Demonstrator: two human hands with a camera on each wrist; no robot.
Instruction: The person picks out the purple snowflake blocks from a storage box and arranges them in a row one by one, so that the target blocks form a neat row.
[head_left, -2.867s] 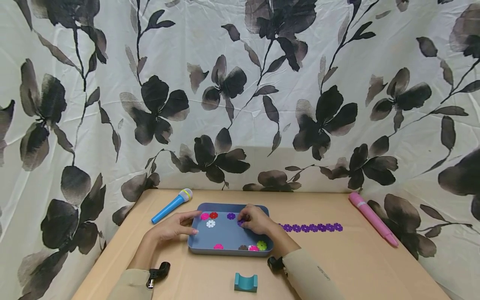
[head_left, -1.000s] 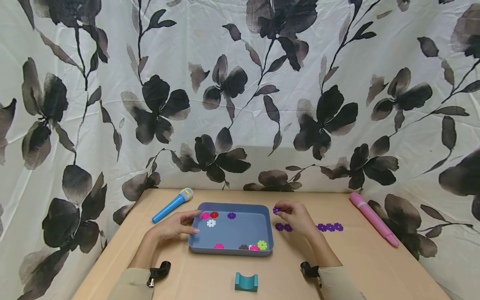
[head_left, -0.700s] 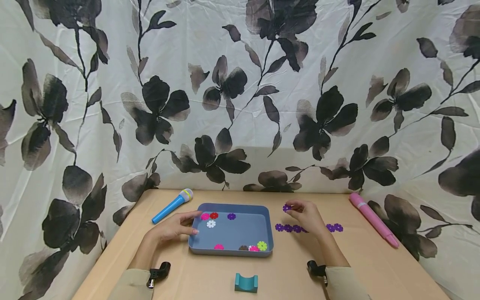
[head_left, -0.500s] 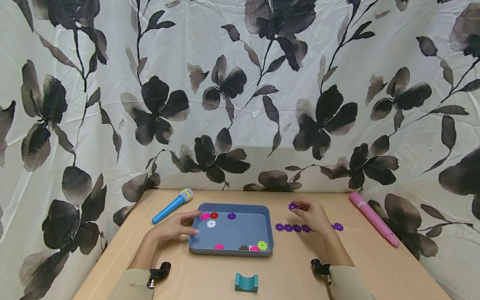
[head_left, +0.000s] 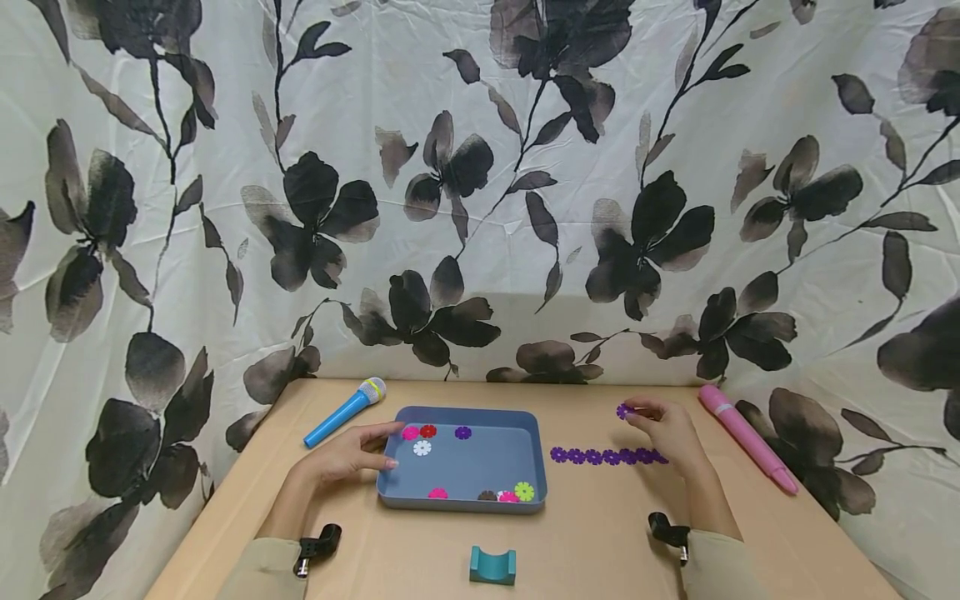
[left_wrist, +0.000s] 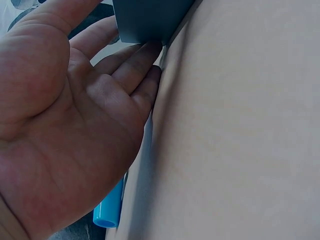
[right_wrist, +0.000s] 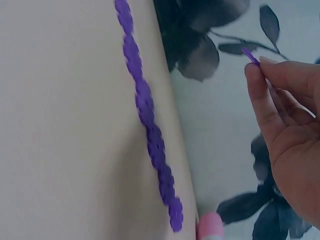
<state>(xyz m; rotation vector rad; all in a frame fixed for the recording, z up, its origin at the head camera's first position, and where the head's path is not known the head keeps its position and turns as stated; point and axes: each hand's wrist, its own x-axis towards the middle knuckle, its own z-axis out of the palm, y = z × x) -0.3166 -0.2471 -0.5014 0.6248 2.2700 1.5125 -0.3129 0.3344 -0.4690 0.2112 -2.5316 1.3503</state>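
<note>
My right hand (head_left: 670,429) pinches a purple flower-shaped disc (head_left: 623,412) between thumb and fingertips, raised above a chain of linked purple discs (head_left: 593,457). In the right wrist view, the held disc (right_wrist: 251,56) shows edge-on and apart from the chain (right_wrist: 145,102). My left hand (head_left: 345,454) holds the left rim of a blue-grey tray (head_left: 457,503), its thumb over the edge; in the left wrist view, fingers meet the tray's outside (left_wrist: 150,22). Inside the tray lie a loose purple disc (head_left: 462,432), a white disc (head_left: 422,447), a red disc (head_left: 427,431) and several others.
A blue toy microphone (head_left: 341,417) lies behind my left hand. At the table's right side is a pink pen-shaped stick (head_left: 750,442). A teal curved stand (head_left: 492,566) sits near the front. Behind the table hangs a floral curtain (head_left: 480,208).
My right hand has taken a purple disc from the tray and carried it right, above the chain towards its right end. The left hand stays at the tray's rim.
</note>
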